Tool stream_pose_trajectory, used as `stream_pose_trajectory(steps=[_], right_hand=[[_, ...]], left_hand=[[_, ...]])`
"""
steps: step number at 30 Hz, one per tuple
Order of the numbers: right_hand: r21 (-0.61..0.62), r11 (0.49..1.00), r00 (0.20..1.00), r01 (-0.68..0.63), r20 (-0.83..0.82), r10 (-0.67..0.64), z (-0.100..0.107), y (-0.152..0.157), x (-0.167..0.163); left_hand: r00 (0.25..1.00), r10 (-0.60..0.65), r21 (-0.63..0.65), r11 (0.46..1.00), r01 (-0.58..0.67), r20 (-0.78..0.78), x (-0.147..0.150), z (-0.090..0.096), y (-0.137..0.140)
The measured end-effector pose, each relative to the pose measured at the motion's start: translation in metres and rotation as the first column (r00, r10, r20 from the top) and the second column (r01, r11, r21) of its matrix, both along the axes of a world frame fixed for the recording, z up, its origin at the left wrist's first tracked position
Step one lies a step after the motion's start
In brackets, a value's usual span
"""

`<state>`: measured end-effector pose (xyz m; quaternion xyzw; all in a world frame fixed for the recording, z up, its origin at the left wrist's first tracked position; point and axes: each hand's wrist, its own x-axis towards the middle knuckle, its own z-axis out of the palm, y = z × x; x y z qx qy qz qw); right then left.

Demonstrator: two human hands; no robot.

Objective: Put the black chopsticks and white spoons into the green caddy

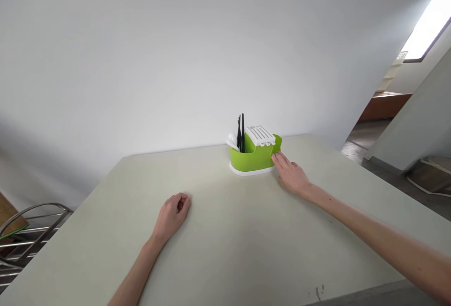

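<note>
A green cutlery caddy with a white base stands upright at the back of the table, near the wall. Black chopsticks and white spoons stick up from its left part. Over its right part sits a white slotted knife-block top. My right hand reaches to the right end of the caddy, fingers stretched out with the tips against its side. My left hand rests on the table to the front left, its fingers curled in and nothing visible inside them.
The pale table runs back to a white wall. At the far left, a metal rack stands below table height. Beyond the table's right edge lie a floor and a doorway. Dark marks spot the table's front edge.
</note>
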<state>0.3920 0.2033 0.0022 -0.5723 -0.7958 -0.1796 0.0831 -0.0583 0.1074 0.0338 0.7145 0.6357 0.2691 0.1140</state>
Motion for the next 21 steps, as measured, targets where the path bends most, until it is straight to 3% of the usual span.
stream_pose_trajectory(steps=[10,21], right_hand=[[-0.138,0.978,0.987,0.16,0.037,-0.156,-0.017,0.045,0.063],[-0.153,0.957,0.969,0.248,0.037,-0.245,-0.028,0.066,0.102]], left_hand=[[1.0,-0.005,-0.006,1.0,0.005,-0.006,-0.034,-0.013,0.011],[1.0,0.018,-0.021,1.0,-0.018,-0.003,-0.06,-0.019,0.014]])
